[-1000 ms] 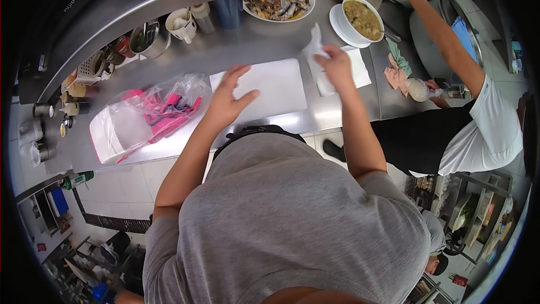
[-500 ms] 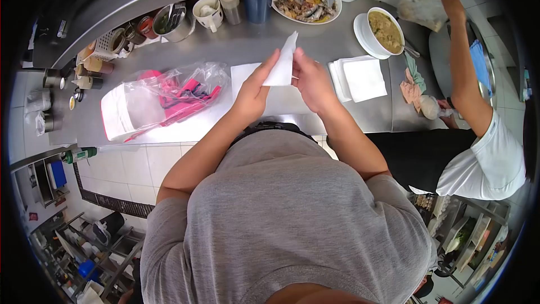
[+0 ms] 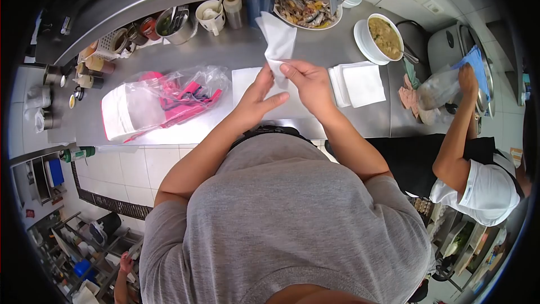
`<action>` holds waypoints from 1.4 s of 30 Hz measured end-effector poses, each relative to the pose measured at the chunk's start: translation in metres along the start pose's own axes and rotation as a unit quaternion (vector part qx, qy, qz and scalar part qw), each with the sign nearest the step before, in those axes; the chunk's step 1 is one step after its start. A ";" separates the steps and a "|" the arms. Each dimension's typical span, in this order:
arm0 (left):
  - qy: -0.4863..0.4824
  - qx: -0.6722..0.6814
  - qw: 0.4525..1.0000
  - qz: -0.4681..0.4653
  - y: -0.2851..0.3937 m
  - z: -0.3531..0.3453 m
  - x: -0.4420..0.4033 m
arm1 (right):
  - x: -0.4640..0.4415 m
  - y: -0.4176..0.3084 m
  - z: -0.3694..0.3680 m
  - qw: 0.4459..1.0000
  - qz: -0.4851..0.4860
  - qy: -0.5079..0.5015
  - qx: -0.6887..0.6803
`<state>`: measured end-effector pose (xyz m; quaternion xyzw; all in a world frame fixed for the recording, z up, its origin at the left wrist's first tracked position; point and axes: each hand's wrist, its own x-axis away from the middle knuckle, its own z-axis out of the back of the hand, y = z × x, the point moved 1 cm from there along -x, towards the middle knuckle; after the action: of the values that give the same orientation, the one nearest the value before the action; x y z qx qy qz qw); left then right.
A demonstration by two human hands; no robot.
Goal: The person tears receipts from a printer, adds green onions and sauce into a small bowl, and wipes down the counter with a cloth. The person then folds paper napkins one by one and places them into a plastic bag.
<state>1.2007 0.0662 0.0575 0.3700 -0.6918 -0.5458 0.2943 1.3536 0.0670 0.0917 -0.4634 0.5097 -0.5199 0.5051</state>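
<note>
In the head view a white paper napkin point(image 3: 278, 36) stands upright above the counter, partly folded and narrowing at its lower end. My right hand point(image 3: 311, 85) pinches that lower end, thumb in front. Against the napkin's left side rest the fingertips of my left hand point(image 3: 260, 98), its thumb spread away and its fingers stretched. Flat on the counter beneath my hands lies another white napkin point(image 3: 243, 81), partly covered by them. A stack of folded napkins point(image 3: 364, 84) sits to the right of my right hand.
Left lies a clear plastic pack point(image 3: 126, 114) with pink printing. Cups, bottles and a pot point(image 3: 175, 31) line the back, beside a dish of food point(image 3: 306, 14). A bowl of soup point(image 3: 385, 36) stands back right. A co-worker's hand point(image 3: 467, 79) holds a plastic bag at the right.
The napkin between my hands has been turned and narrowed at the bottom; my right thumb now presses it. My left thumb has spread away. The co-worker's arm and bag have come lower.
</note>
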 end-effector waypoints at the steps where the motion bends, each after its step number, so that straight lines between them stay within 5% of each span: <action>1: -0.004 0.046 0.999 -0.021 0.012 -0.008 -0.003 | 0.001 0.005 -0.001 0.999 -0.035 -0.011 -0.033; 7: 0.198 0.169 0.954 0.151 0.011 -0.011 -0.014 | 0.003 0.022 0.000 0.988 -0.107 -0.017 -0.112; 10: 0.250 0.248 0.928 0.120 -0.023 0.018 -0.015 | 0.007 0.034 0.017 0.988 -0.092 0.075 -0.098; 11: 0.336 0.213 0.913 0.095 -0.031 0.024 -0.011 | 0.011 0.039 0.030 0.986 -0.086 0.115 -0.089; 15: 0.309 0.043 0.936 0.160 -0.052 0.062 0.025 | 0.034 0.087 0.067 0.973 -0.094 0.212 -0.025; 20: 0.250 -0.134 0.923 0.260 -0.098 0.090 0.051 | 0.076 0.135 0.077 0.951 -0.176 0.155 0.201; 36: 0.246 -0.271 0.910 0.197 -0.115 0.090 0.055 | 0.079 0.136 0.076 0.911 -0.115 0.107 0.381; 37: 0.245 -0.369 0.882 0.163 -0.106 0.087 0.053 | 0.077 0.132 0.072 0.904 -0.121 0.098 0.399; 40: 0.254 -0.574 0.778 -0.024 -0.061 0.056 0.050 | 0.063 0.089 0.055 0.835 0.120 0.114 0.524; 42: 0.175 -0.537 0.821 -0.080 -0.057 0.040 0.033 | 0.044 0.080 0.028 0.882 0.172 0.049 0.436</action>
<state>1.1604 0.0529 -0.0073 0.2967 -0.1939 -0.7789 0.5175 1.3827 0.0242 0.0115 -0.0755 0.3276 -0.6167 0.7118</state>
